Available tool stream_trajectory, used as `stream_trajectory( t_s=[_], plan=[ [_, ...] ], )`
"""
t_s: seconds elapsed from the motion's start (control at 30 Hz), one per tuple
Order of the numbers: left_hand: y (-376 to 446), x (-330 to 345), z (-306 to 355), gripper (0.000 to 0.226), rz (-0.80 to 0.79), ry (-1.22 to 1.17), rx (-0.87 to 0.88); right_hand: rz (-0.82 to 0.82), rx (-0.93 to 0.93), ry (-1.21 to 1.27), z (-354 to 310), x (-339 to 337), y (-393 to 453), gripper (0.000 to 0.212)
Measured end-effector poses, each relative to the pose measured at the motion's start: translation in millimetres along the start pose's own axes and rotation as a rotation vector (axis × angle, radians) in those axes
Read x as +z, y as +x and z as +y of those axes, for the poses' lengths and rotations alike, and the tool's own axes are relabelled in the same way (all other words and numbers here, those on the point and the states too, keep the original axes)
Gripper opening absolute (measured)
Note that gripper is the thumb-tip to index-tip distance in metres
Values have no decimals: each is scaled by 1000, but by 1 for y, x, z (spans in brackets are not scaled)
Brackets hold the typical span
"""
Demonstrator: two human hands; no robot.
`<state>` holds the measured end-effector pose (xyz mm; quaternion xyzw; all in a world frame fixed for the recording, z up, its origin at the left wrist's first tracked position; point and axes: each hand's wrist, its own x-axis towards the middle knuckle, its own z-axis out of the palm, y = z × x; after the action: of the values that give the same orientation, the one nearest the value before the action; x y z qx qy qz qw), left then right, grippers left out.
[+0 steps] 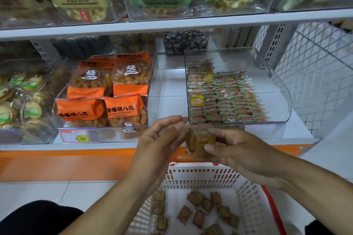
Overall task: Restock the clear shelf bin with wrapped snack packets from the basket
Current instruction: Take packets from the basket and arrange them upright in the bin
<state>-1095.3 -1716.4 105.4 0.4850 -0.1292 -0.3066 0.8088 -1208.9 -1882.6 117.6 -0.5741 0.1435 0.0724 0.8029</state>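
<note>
My right hand (242, 152) grips a small stack of wrapped snack packets (198, 139) just below the front lip of the clear shelf bin (275, 118). My left hand (162, 139) is held beside the stack with straight fingers, their tips close to its left side. Inside the bin lie rows of the same green-and-orange packets (223, 99), filling its left and middle part. Below my hands stands the white basket (202, 175), with several loose packets (200, 208) on its bottom.
A clear bin of orange snack bags (107, 93) stands left of the target bin, with a 9.90 price tag (75, 136) in front. A white wire mesh panel (317, 74) closes the shelf on the right. Another shelf (172, 23) with bagged goods hangs above.
</note>
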Motion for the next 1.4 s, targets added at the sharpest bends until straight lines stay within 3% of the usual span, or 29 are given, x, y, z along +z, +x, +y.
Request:
stream_trajectory(
  t_s=[0.07,0.17,0.3,0.43,0.57,0.67,0.83,1.07,1.23,1.4],
  plan=[
    [-1,4,0,27,-11,-3,55,-34,20,169,-1,1,1,42],
    [-8,11,-8,31,-54,159,104,-37,14,169,3,7,3,44],
    [-14,20,-22,82,-145,333,87,14,-53,66,8,15,6,45],
    [-6,27,-21,79,-161,478,171,48,-115,51,3,14,13,48],
    [16,30,-19,85,-211,674,229,273,-237,-24,-23,-8,32,48],
    [33,34,-18,73,-269,927,313,548,-302,-245,-49,-41,60,53],
    [52,29,-24,97,-264,1282,395,750,-281,-475,-59,-94,109,56],
    [63,28,-24,98,-235,1282,415,643,-153,-628,-68,-120,168,82],
    [62,28,-24,98,-277,1275,438,654,-134,-714,-71,-111,181,98],
    [64,23,-24,101,-300,1234,428,567,-128,-943,-76,-104,181,78]
  ],
)
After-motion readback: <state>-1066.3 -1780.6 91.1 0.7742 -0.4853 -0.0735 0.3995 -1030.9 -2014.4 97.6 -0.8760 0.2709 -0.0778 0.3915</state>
